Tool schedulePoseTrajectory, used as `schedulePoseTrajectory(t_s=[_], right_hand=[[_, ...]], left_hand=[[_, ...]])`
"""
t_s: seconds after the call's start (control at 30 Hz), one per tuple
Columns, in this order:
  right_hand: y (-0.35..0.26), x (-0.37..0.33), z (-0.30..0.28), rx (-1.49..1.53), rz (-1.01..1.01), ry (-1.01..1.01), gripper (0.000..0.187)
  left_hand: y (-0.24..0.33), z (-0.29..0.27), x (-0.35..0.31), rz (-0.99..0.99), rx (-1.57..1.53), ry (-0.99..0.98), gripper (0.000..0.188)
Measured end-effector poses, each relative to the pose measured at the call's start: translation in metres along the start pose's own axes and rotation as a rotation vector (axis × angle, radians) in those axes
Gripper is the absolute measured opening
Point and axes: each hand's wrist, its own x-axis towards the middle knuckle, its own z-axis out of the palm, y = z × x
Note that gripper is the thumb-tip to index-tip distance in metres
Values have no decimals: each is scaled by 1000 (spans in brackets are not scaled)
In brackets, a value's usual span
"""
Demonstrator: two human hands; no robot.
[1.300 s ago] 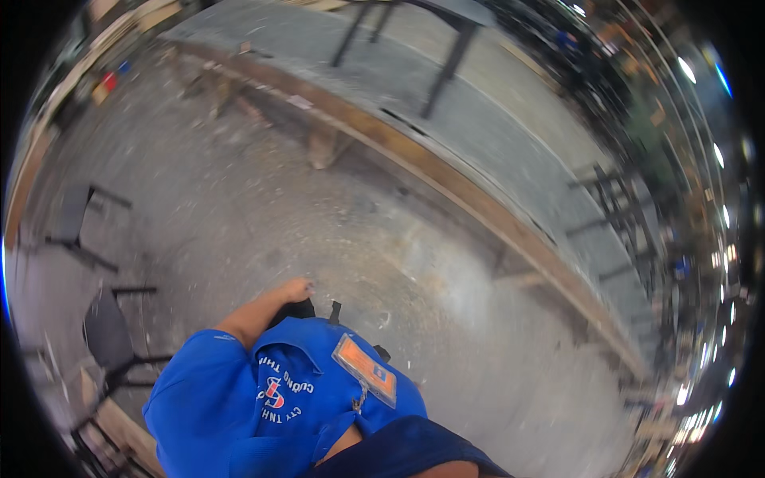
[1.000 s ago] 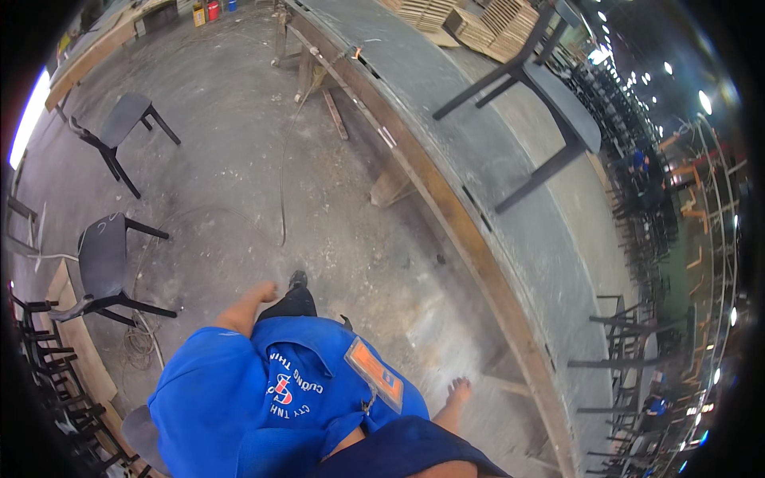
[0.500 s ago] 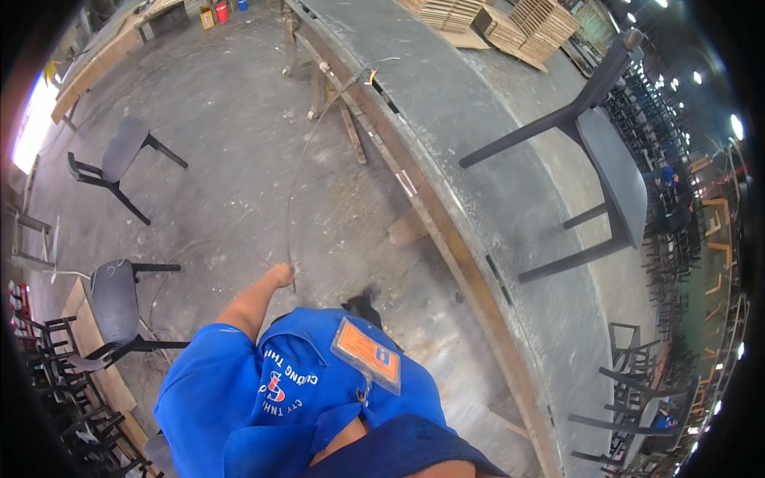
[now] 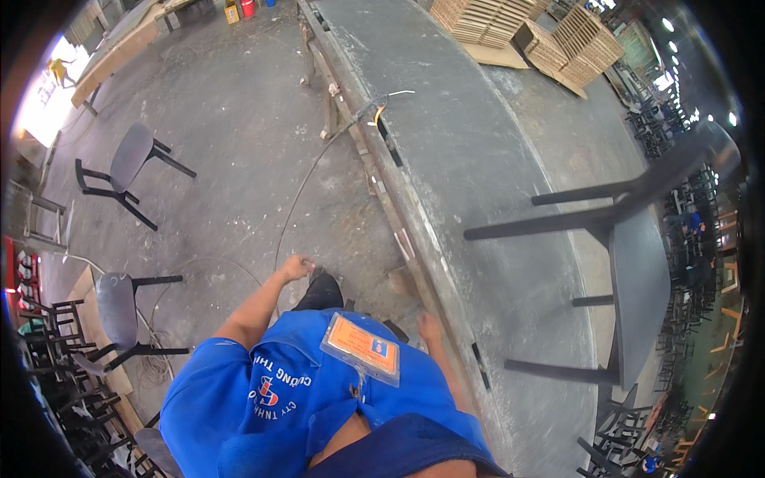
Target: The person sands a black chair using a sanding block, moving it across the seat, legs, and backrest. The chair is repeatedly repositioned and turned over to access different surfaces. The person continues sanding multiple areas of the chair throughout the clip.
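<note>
Grey concrete floor [image 4: 239, 143] fills the left part of the view, and the long grey desk [image 4: 478, 183] now runs from the top down to the lower right, much closer to the person than a second ago. Compared with the earlier pictures, the view has turned and moved along the desk edge: the dark chair lying on its side on the desk [image 4: 629, 263] was far and small before, and now it is large at the right, its legs pointing left toward the person.

The left hand [image 4: 296, 267] is out in front over the floor, swung forward, and it holds nothing; the fingers look curled in a loose fist, touching no object. The right hand [image 4: 429, 327] is low beside the body, just beside the wooden edge of the desk, and it is also empty; whether its fingers are spread or pressed together I cannot tell, because it is small and a little blurred. One dark shoe [image 4: 320, 293] shows between the hands, stepping forward.

I judge that the person is walking along the desk and has come nearer to the chair on it, which is the nearest large thing to the right hand, yet apart from it. A thin cable [image 4: 307, 179] runs over the floor from the desk. Two more dark chairs [image 4: 127, 171] stand well apart at the left.
</note>
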Motion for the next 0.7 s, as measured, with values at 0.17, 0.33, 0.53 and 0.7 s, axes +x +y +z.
schedulePoseTrajectory(t_s=[0.17,0.33,0.53,0.7], right_hand=[[-100,141,0,-204,-215,-125,44],[-148,227,36,-151,185,-304,49],[-158,250,60,274,471,-37,47],[-170,250,60,416,547,107,44]], left_hand=[[90,-83,102,91,-165,139,40],[189,-147,252,431,5,380,45],[290,-172,383,370,633,651,52],[296,-165,377,350,710,524,44]])
